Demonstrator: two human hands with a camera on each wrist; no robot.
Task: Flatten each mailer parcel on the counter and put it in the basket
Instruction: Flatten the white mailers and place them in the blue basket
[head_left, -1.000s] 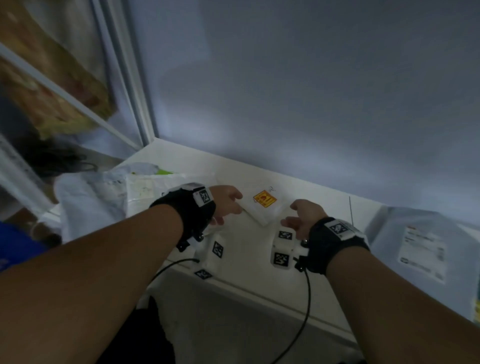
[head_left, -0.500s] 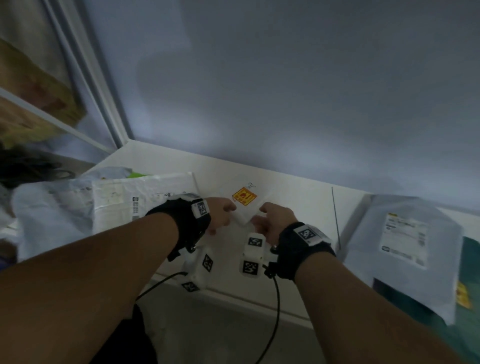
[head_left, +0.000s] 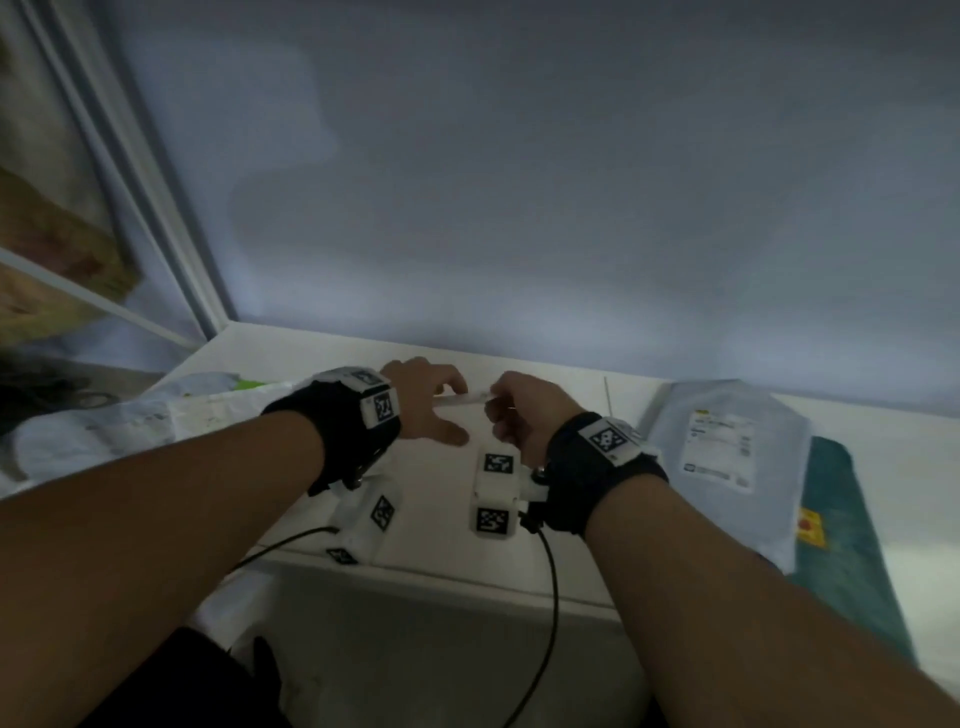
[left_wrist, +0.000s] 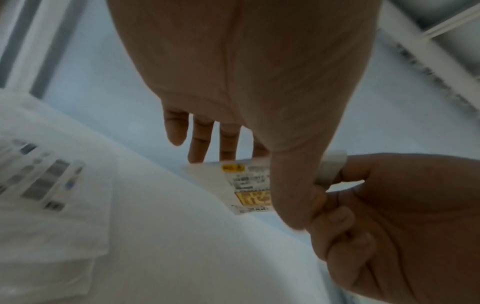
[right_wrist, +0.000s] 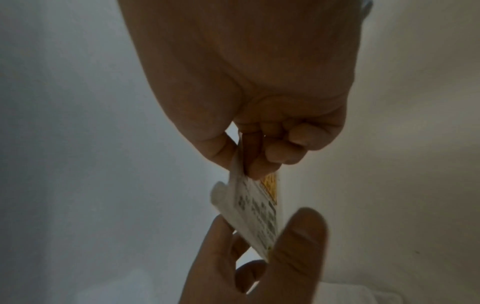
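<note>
Between the two hands, above the white counter (head_left: 291, 358), the small mailer (head_left: 464, 400) is now off the surface. A second ago it lay flat on that counter with its yellow sticker facing up; half a second ago both hands were closing on it; now it's up and seen edge-on from the head view. So the pickup looks done, and my read is that the flattening or the carry to the basket comes next. No basket can be picked out for certain in these views.

Right hand (head_left: 524, 415): thumb and curled fingers pinch the mailer's right end, plain in the right wrist view, where the mailer (right_wrist: 255, 214) hangs below the pinch. Left hand (head_left: 423, 402): fingers straight behind the mailer, thumb (left_wrist: 291, 185) crossing its printed face. It supports rather than clamps, though the head view hides the contact itself. In the left wrist view the mailer (left_wrist: 233, 183) sits right at the fingertips, label and yellow patch toward the camera.

Left of the held mailer, a crumpled pile of white mailers (head_left: 130, 436) waits on the counter. To its right, well apart, a grey mailer (head_left: 722, 441) lies flat with its label up, partly over a teal thing (head_left: 841, 519).
</note>
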